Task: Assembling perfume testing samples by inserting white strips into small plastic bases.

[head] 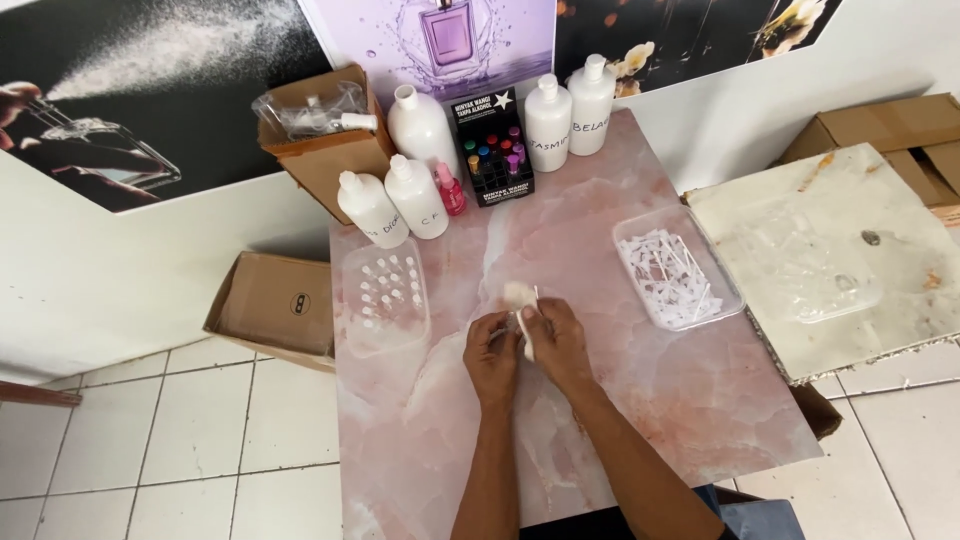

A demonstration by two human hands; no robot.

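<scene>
Starting at the left, I see a flat brown cardboard box (278, 303) on the tiled floor against the pink marble table (640, 400). On the table's left part sits a clear tray of small vials (385, 295), and behind it two white bottles (395, 203) with a small pink bottle (449, 189) just beside them. An open carton (325, 140) holding clear plastic pieces stands at the back corner, next to a taller white bottle (421, 125) and a black display box (496, 150) of coloured caps. Near the table's middle, my left hand (492, 358) and right hand (557, 342) meet, fingers pinched together around a small white sprayer piece (524, 325), held just above the tabletop; which hand bears most of it I cannot tell. Two more white bottles (568, 112) stand at the back. Further right lies a clear tray of white sprayer tubes (676, 268), well apart from my hands, and beyond it a pale marble slab (840, 260).
</scene>
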